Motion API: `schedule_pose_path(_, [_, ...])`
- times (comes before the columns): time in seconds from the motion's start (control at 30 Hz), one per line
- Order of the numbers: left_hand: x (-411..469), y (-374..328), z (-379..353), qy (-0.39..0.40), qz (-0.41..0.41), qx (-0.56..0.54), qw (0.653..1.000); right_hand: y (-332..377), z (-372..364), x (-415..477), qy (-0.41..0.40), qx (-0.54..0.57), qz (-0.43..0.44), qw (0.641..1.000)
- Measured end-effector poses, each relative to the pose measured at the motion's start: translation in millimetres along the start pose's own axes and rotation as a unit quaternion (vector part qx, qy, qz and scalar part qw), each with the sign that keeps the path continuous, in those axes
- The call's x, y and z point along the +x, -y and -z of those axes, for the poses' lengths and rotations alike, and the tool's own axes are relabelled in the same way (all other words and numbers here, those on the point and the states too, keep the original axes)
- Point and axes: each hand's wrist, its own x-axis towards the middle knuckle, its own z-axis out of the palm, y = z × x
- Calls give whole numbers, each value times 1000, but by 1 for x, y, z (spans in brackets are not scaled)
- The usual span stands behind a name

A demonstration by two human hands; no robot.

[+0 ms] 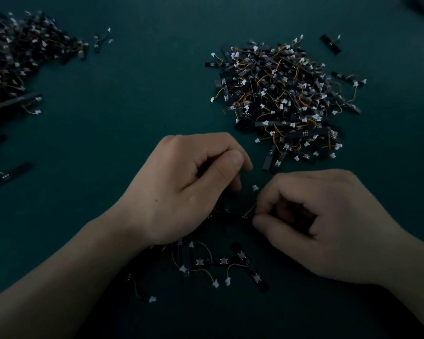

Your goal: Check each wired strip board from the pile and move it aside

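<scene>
Black strip board (233, 215) pinched by left hand (181, 189), right hand (323, 223); pile (284, 94) beyond; strays (220, 261) beneath.

Table (132, 123) bearing one pile of wired boards (284, 94) at far right, a second pile (12, 59) at far left, a stray board (331, 44) behind the right pile, a small cluster of boards (220, 263) nearest, and a single board (233, 217) just behind that cluster, held between left hand (181, 192) and right hand (323, 223).

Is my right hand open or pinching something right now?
Pinching. The right hand has its thumb and forefinger closed on the end of a dark strip board.
</scene>
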Motion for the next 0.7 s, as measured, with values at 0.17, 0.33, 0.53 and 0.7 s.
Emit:
schedule_pose_path(0.17, [-1, -3, 4, 51, -53, -8, 997, 2, 2, 0, -55, 95, -45, 993])
schedule_pose_path(0.33, [0, -5, 3, 36, -89, -3, 995, 3, -2, 0, -95, 94, -45, 990])
schedule_pose_path(0.53, [-3, -5, 4, 17, -14, -81, 996, 0, -1, 1, -194, 32, -12, 980])
schedule_pose_path(0.7, [-4, -4, 3, 31, -2, -74, 997, 1, -1, 0, -193, 54, -31, 979])
